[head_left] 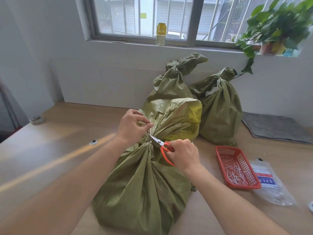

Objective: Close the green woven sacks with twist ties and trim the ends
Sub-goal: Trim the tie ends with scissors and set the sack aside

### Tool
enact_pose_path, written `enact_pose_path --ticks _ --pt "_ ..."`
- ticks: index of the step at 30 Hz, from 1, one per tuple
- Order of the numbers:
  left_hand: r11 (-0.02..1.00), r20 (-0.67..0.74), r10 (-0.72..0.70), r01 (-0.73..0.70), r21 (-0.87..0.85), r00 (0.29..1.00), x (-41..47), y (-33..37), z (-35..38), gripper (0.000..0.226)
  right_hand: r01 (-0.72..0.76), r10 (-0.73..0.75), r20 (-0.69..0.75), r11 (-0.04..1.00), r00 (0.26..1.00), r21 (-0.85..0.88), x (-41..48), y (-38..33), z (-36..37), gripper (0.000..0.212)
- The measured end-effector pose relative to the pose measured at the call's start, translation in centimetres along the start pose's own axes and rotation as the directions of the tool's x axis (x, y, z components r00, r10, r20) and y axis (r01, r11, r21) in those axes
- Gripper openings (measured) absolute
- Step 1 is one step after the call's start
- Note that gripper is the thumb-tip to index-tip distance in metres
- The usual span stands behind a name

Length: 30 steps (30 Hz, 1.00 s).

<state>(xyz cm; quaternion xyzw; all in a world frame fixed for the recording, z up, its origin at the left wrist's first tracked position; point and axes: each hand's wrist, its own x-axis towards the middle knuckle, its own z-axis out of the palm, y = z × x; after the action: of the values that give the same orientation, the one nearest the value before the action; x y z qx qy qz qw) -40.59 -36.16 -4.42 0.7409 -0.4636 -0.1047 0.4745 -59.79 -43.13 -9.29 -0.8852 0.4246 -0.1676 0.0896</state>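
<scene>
Centrally, a white tie end [149,128] at the green sack's [144,180] gathered neck is pinched by the left hand [133,126]. Orange-handled scissors [161,146] are gripped by the right hand [183,156], blades slightly parted at the tie.

walls: you face plain white walls [50,53], with a lower white panel along the table's back edge.
window: a sliding window [169,19] with outer bars sits above a white sill [135,44].
sill items: a yellow-capped bottle [161,33] and a leafy potted plant [277,29] stand there.
table: your table [55,150] is light wood, with a round grommet [93,142].
light: soft daylight comes in, leaving a bright streak across the wood.
mat: a grey mat [277,128] lies far right.
</scene>
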Motion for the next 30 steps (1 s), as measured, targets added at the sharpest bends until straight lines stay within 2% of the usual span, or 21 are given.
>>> enact_pose_path --ticks 6,11,16,18,22,26,30 --pt "0.995 -0.082 0.018 -0.025 -0.092 0.996 -0.1 0.0 0.2 0.012 -0.159 0.165 -0.033 0.979 0.986 0.129 -0.3 0.2 -0.2 0.037" --pt "0.987 -0.074 0.045 -0.056 -0.15 0.996 -0.7 0.6 0.9 0.013 -0.286 0.303 -0.011 0.91 0.953 0.299 -0.7 0.5 0.1 0.036" --pt "0.98 -0.023 0.055 -0.059 -0.189 0.998 -1.4 1.2 2.3 0.006 -0.363 0.418 0.047 0.722 0.907 0.589 -2.1 0.9 0.0 0.013" --pt "0.976 0.022 0.055 -0.049 -0.212 0.998 -1.8 1.7 3.2 0.006 -0.38 0.466 0.049 0.652 0.884 0.656 -3.2 1.5 0.0 0.011" --pt "0.981 0.143 0.082 -0.054 -0.188 0.986 -3.2 3.4 5.6 0.006 -0.405 0.532 0.017 0.623 0.846 0.669 -5.9 3.7 -0.6 0.013" --pt "0.985 0.182 0.088 -0.059 -0.162 0.979 -4.8 5.4 8.6 0.004 -0.429 0.57 0.04 0.568 0.82 0.702 -8.1 6.9 -1.0 0.018" --pt "0.992 0.213 0.078 -0.055 -0.114 0.974 -6.5 7.9 12.6 0.007 -0.437 0.585 0.033 0.566 0.81 0.699 -10.3 11.2 -2.0 0.02"
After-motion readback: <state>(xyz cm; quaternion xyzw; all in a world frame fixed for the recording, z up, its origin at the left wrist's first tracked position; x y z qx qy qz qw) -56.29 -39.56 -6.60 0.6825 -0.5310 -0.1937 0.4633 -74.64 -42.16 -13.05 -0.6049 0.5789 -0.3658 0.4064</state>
